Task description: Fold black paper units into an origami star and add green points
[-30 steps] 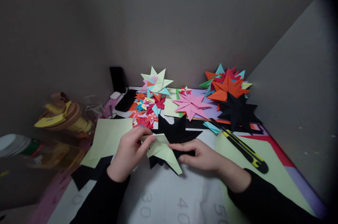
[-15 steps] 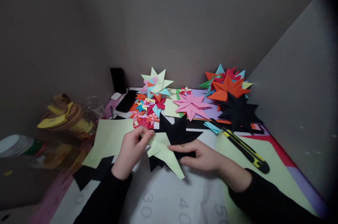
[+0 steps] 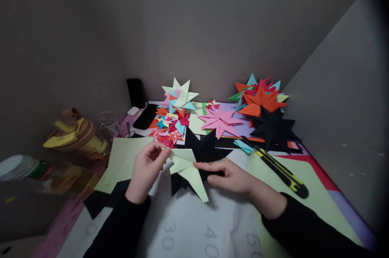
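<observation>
A pale green folded paper lies over a black paper star above the white sheet. My left hand is closed, thumb and fingertips pinching the pale paper's upper left corner. From the other side, my right hand grips the black star, its index finger stretched along the edge of the pale paper and resting there. The right hand's remaining fingers are partly hidden beneath the black paper. One strip of the pale paper points down toward me, past the star's lower edge.
Finished paper stars are piled at the back right, with a pink star beside them. A yellow-black utility knife lies on pale sheets at the right. Phones, a jar and pale green sheets are on the left.
My left hand has drawn slightly left and up with the pale paper's corner, whose top edge now looks straighter. My right hand stays nearly in place.
</observation>
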Motion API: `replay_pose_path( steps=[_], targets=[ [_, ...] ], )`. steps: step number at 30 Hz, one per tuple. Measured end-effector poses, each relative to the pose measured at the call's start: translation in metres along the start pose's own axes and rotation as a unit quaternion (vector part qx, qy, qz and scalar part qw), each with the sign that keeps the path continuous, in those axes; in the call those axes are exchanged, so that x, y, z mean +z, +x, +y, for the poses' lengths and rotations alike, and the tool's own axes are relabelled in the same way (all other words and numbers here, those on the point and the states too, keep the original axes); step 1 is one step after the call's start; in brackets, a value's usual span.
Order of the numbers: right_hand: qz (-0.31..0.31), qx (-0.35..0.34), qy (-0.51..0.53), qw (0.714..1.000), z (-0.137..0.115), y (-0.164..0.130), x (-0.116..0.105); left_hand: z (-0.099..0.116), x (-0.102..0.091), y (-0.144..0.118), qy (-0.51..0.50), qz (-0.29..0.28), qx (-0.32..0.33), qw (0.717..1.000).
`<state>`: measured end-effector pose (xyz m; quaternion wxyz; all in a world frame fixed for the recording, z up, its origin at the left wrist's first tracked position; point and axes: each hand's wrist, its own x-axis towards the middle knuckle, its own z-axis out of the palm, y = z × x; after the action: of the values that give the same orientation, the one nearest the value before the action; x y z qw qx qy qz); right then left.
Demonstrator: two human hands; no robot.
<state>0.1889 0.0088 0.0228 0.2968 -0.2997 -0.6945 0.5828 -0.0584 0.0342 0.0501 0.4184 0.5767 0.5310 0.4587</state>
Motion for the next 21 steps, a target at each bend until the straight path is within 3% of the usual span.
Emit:
replay_pose_path(
  steps=[7,12,15,17,19,21],
  targets=[
    [-0.015,0.003,0.013,1.000,0.003,-0.002,-0.003,0.002,0.002,0.001,-0.065,-0.027,-0.057,0.996],
    [-0.001,-0.001,0.007,1.000,0.004,0.000,0.000,-0.002,0.002,0.002,-0.062,-0.018,-0.040,0.997],
    [0.020,0.000,-0.003,1.000,0.005,0.000,0.000,-0.006,0.003,0.002,-0.107,-0.001,0.006,0.994],
    [0.022,0.000,-0.007,1.000,0.006,0.000,-0.001,-0.005,0.007,0.000,-0.142,-0.044,0.002,0.989],
    [0.008,0.001,-0.012,1.000,0.005,0.000,-0.001,-0.001,0.012,-0.004,-0.159,-0.107,-0.054,0.980],
    [-0.011,0.003,-0.024,1.000,0.003,0.000,-0.001,0.003,0.019,-0.008,-0.159,-0.124,-0.112,0.973]
  ],
)
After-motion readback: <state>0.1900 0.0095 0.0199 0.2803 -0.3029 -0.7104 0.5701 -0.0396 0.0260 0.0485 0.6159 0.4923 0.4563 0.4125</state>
